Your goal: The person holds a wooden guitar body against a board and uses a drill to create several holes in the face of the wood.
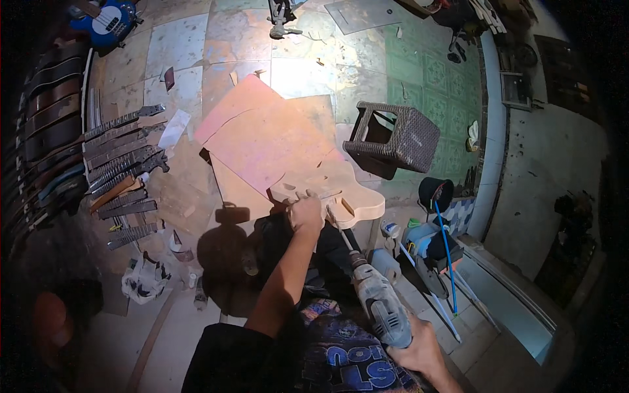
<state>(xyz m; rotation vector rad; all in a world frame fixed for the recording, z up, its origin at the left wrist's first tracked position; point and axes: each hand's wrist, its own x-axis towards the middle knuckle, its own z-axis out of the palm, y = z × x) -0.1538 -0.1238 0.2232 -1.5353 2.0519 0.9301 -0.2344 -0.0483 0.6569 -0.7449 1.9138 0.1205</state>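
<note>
A bare wooden electric guitar body (369, 200) with routed cavities lies in front of me, by my lap. My left hand (305, 212) grips its near edge, fingers over the top face. A grey, dusty power drill (382, 307) is in my right hand (417, 346), which is wrapped around its rear end. From the chuck, a long drill bit (344, 235) points up to the near edge of the body, beside a cavity. The picture does not settle whether the tip is inside the wood.
Pinkish sheets (260, 132) cover the floor beyond the body. A woven-pattern plastic stool (415, 140) lies tipped at right. Several guitar necks (125, 147) lie at left, by a rack of guitar bodies (51, 118). A black bucket (435, 194) and a blue-handled pole (444, 250) are at right.
</note>
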